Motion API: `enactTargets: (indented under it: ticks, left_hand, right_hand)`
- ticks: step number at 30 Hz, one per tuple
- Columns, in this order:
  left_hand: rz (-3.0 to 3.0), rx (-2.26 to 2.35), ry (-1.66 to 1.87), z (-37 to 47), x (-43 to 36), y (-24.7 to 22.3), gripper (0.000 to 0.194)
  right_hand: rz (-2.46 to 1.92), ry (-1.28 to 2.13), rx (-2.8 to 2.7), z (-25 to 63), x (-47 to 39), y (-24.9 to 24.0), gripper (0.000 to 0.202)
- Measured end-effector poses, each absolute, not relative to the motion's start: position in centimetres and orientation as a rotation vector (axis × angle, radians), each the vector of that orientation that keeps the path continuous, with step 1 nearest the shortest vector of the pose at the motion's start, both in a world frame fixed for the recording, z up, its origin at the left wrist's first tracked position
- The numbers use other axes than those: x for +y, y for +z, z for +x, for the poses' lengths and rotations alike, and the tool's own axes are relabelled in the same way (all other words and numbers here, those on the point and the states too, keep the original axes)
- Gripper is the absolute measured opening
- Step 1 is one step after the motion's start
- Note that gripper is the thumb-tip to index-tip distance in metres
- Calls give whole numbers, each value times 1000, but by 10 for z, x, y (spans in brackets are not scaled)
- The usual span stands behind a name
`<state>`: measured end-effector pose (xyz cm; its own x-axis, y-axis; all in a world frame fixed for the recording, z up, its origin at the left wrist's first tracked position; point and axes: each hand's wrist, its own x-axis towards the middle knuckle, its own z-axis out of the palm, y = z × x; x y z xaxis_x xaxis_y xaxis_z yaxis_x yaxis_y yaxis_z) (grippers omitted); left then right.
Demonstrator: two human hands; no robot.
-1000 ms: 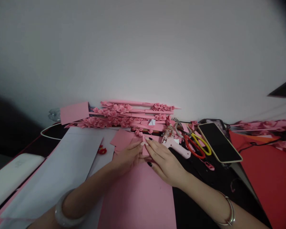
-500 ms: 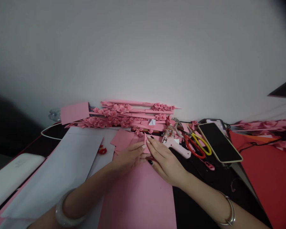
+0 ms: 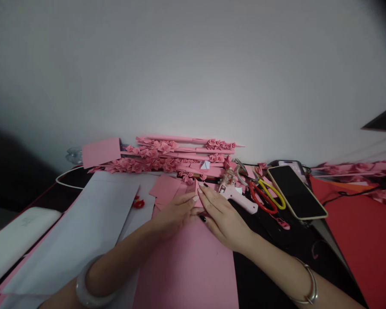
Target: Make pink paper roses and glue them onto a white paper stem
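Over the large pink sheet (image 3: pixel 186 266), both of my hands meet at a small piece of pink paper (image 3: pixel 197 202). My left hand (image 3: pixel 175 214) is closed on its left side, the thumb at the paper's edge and the other fingers partly hidden. From the right, my right hand (image 3: pixel 224 219) presses the piece with its fingers together near the upper edge, its dark-nailed thumb lower down. Whether the paper has a finished fold I cannot tell. Loose pink paper squares (image 3: pixel 165 188) lie just beyond my left hand.
A pale glue gun (image 3: pixel 241 201), red-handled pliers (image 3: pixel 262 201), yellow-handled scissors (image 3: pixel 273 193) and a phone (image 3: pixel 297 193) sit to the right, beside red sheets (image 3: pixel 366 240). Pink paper flower stems (image 3: pixel 161 161) line the wall. White sheets (image 3: pixel 83 227) and a white device (image 3: pixel 22 225) lie left.
My hands stay at the same spot on the small pink paper, with only a very slight shift of the fingers. Nothing else has visibly moved.
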<state>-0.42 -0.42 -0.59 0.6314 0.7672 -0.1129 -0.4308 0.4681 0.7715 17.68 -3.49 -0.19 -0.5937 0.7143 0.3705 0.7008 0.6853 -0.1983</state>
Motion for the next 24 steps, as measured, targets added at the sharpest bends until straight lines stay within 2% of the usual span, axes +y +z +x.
enactTargets:
  ticks: [24]
  left_hand:
    - [800,496,786,-1,-4,-6,25]
  right_hand:
    - [-1119,19,-2509,175,-36,1,56]
